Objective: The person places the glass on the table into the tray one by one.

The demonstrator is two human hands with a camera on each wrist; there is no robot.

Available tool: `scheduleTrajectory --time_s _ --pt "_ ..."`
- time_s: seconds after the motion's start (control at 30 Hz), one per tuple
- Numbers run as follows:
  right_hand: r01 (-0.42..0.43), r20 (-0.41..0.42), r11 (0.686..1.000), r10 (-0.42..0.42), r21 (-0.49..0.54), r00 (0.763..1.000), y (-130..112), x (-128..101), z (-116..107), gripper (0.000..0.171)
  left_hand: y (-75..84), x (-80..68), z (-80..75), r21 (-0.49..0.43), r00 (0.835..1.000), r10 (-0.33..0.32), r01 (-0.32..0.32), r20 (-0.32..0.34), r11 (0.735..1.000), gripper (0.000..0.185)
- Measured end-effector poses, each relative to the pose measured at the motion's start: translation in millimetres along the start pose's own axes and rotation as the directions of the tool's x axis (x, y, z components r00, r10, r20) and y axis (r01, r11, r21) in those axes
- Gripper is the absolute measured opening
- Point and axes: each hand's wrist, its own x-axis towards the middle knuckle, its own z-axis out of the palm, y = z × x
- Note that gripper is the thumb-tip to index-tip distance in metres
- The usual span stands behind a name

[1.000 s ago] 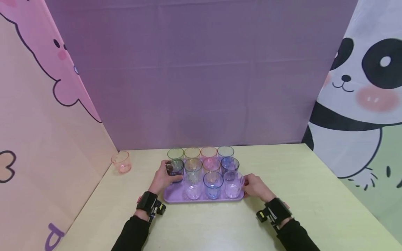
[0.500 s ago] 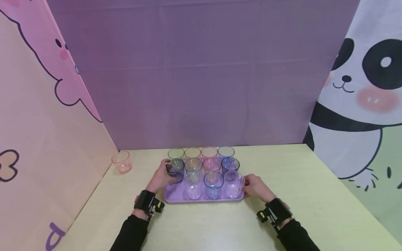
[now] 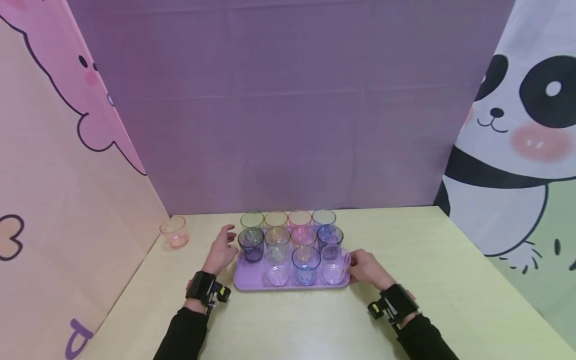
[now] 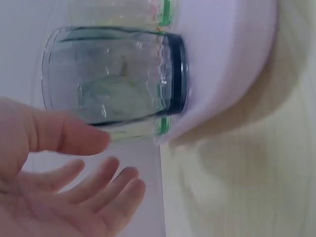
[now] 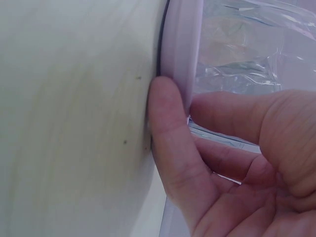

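Observation:
A purple tray [image 3: 248, 279] bears rows of tinted drinking glasses. At its left side stands a dark grey glass [image 3: 251, 246], upright in the middle row. My left hand [image 3: 219, 254] is just left of that glass, fingers parted and loosely bent, holding nothing; in the left wrist view its thumb [image 4: 84, 138] is close by the glass wall. With my right hand [image 3: 370, 270] I pinch the tray's right rim near the front corner, seen in the right wrist view with a finger [image 5: 170, 128] along the rim [image 5: 181, 49]. A clear glass [image 3: 334, 270] stands right beside those fingers.
A pink-orange glass [image 3: 174, 234] stands apart at the table's back left corner. The front row holds another clear glass [image 3: 277, 272] and a blue one [image 3: 306, 267]. A purple backdrop [image 3: 288, 110] closes off the back; printed panels flank both sides.
My left hand has let go of the dark grey glass and drawn off to the left, its fingers spreading. The glass stays on the tray. My right hand has kept its place.

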Motion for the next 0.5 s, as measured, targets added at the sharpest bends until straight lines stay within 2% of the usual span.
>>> scheduleTrajectory --time_s 0.17,0.37,0.5 --pt "-0.012 0.011 1.0 0.012 0.002 1.0 0 -1 1 0.027 -6.0 0.1 -5.6 -0.015 0.991 -0.032 0.031 -0.128 0.999 0.051" --pt "-0.004 -0.004 1.0 0.004 -0.001 1.0 1 0 1 0.025 -8.2 4.1 -11.5 -0.038 0.98 -0.058 0.051 -0.188 0.998 0.053" --pt "-0.006 0.001 1.0 0.006 0.004 1.0 3 1 0 0.026 -10.7 6.3 -19.4 -0.025 0.97 -0.09 0.086 -0.224 0.996 0.055"
